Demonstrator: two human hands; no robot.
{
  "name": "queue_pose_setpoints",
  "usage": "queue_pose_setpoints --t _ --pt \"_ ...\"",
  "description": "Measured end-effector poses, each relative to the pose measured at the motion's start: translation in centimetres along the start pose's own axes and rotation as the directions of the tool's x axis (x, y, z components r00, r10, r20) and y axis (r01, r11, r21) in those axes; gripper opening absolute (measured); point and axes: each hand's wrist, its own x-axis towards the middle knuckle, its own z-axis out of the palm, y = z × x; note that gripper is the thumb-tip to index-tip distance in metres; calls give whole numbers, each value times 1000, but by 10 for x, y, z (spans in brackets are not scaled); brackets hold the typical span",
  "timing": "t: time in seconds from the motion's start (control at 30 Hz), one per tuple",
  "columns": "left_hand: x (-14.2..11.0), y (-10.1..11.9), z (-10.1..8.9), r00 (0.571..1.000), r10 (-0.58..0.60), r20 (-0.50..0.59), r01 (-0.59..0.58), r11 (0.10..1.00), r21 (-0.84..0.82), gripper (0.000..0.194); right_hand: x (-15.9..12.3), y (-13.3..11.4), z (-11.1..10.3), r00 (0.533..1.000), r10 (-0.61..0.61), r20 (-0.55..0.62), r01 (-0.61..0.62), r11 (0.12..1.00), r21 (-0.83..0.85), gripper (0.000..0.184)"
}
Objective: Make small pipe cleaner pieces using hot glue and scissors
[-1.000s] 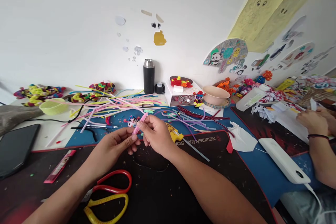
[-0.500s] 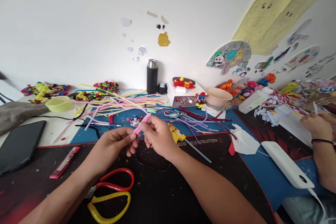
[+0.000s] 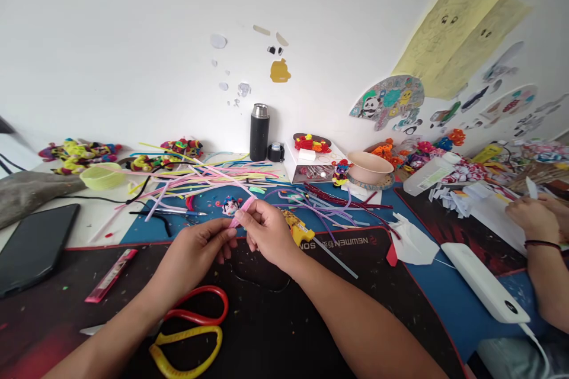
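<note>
Over the dark desk mat, my left hand [image 3: 195, 250] and my right hand [image 3: 269, 233] meet. Both pinch a short, fuzzy pink pipe cleaner piece [image 3: 247, 205], which looks like strands laid side by side. Its lower end is partly hidden by my left fingers. Just behind it sits a small pipe cleaner figure [image 3: 230, 205] with a white face. A yellow glue gun [image 3: 300, 228] with a clear glue stick lies beyond my right hand. Below my left forearm are scissors [image 3: 217, 337] with one red and one yellow handle, their blades partly covered by the arm.
Loose pastel pipe cleaners [image 3: 208, 176] spread across the back. A black thermos [image 3: 259, 136], a white box [image 3: 299, 173] and a beige bowl [image 3: 370, 167] stand by the wall. A phone [image 3: 38, 249] lies left. At right are a white power bank [image 3: 482, 281] and another person's hands [image 3: 531, 216].
My left hand has slid slightly up along the pink piece, closer to my right hand. The view has shifted a little, and more of the scissor blades shows.
</note>
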Motion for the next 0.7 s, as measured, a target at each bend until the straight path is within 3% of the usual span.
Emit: queue_pose_setpoints --t 0.17,0.4,0.5,0.7 --pt "1 7 -4 989 -92 118 119 963 -243 49 1 -4 -3 997 46 68 -48 999 15 39" --pt "4 8 -1 933 -221 284 339 808 -482 56 2 0 -1 994 56 95 -63 996 67 42" --pt "6 3 2 931 -211 298 341 793 -505 52 4 3 -1 998 43 50 -44 999 28 46" --pt "9 0 1 956 -125 264 235 864 -445 40 5 4 -1 999 14 -37 -15 1000 -6 46"
